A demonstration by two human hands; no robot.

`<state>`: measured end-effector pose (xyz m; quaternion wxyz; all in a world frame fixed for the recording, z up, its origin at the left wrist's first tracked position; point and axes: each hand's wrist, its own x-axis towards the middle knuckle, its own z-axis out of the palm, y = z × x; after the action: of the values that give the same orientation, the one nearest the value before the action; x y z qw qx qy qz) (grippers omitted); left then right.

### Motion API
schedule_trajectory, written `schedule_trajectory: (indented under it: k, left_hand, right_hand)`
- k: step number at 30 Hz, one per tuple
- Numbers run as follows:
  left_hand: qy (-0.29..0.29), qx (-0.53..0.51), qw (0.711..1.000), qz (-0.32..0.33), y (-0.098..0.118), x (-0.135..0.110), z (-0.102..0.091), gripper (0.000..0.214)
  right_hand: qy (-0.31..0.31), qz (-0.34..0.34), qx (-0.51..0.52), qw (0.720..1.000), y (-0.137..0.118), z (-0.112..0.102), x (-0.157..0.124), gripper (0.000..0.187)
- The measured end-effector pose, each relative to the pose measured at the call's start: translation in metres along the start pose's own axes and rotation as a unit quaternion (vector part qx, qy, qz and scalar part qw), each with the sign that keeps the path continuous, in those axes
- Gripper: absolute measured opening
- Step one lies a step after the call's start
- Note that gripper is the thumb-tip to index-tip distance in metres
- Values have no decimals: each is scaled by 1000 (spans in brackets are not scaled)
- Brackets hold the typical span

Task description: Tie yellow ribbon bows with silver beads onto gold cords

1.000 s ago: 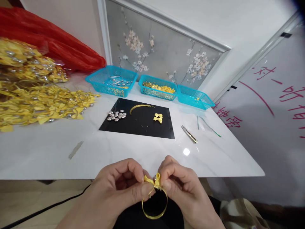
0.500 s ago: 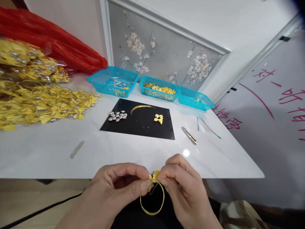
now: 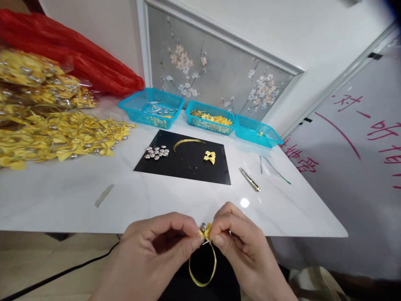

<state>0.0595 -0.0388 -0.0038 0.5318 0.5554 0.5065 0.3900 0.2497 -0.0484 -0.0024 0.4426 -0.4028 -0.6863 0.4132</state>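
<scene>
Just off the table's front edge, my left hand (image 3: pixel 163 251) and my right hand (image 3: pixel 239 246) pinch a small yellow ribbon bow (image 3: pixel 207 232) from either side. A silver bead (image 3: pixel 203 227) shows at the bow's top. Below it hangs a loop of thin yellow ribbon (image 3: pixel 202 284). The fingertips hide part of the bow. On the table ahead lies a black mat (image 3: pixel 184 167) bearing several silver beads (image 3: pixel 156 152), a bundle of gold-yellow strands (image 3: pixel 188 142) and some loose yellow bows (image 3: pixel 209 157).
Three blue baskets (image 3: pixel 150 121) line the back of the table. Thread snips (image 3: pixel 249 179) lie right of the mat. A heap of yellow bows with silver beads (image 3: pixel 56 140) covers the left, below a red bag (image 3: pixel 78 54). A grey strip (image 3: pixel 104 195) lies at front left.
The silver bead shows more clearly above the bow now. The bow and ribbon loop have shifted slightly right, and both hands still pinch it. The view has moved a little.
</scene>
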Motion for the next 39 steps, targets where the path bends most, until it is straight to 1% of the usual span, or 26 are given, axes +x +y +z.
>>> schedule_trajectory:
  k: [2, 4, 6, 9, 11, 14, 16, 18, 21, 24, 27, 31, 35, 39]
  left_hand:
    - [22, 1, 1000, 11, 0, -1, 2, 12]
    - [28, -5, 1000, 8, 0, 0, 3, 12]
    - [14, -21, 1000, -15, 2, 1, 3, 11]
    - [-25, -44, 997, -66, 5, 3, 0, 14]
    - [-37, -54, 993, -93, 5, 2, -2, 17]
    - [-39, -67, 991, -107, 4, 0, -4, 19]
    - [-32, -72, 992, -98, 3, 0, -4, 18]
    - [-26, -74, 993, -92, 2, 0, -4, 16]
    - [-37, -82, 992, -92, 2, 0, -4, 16]
    - [-53, -115, 987, -95, -1, 1, -5, 17]
    - [-57, -154, 981, -103, -4, 0, -5, 17]
    - [-65, -211, 968, -121, -5, 1, -4, 15]
    - [-61, -251, 956, -138, -1, 1, -4, 11]
    - [-76, -310, 930, -182, 3, 0, -3, 11]
  right_hand:
    - [3, -1, -2, 1000, 1, 1, -1, 19]
    - [15, -30, -43, 999, 2, 3, -2, 17]
    - [29, -80, -122, 989, 2, 3, -2, 15]
    - [42, -145, -236, 960, -1, 2, -1, 17]
    - [44, -165, -273, 947, -6, 1, 1, 19]
    - [30, -169, -294, 940, -13, -1, 2, 21]
    - [23, -160, -295, 942, -14, 0, 1, 20]
    - [28, -141, -278, 950, -13, 1, 0, 18]
    - [32, -123, -243, 962, -8, 3, 0, 15]
    - [23, -122, -230, 965, -7, 2, 2, 15]
    - [15, -109, -226, 968, -8, 1, 4, 16]
    - [11, -95, -217, 972, -10, 1, 4, 17]
    - [12, -68, -169, 983, -10, 0, 3, 18]
    - [-5, -41, -116, 992, -10, -3, 4, 17]
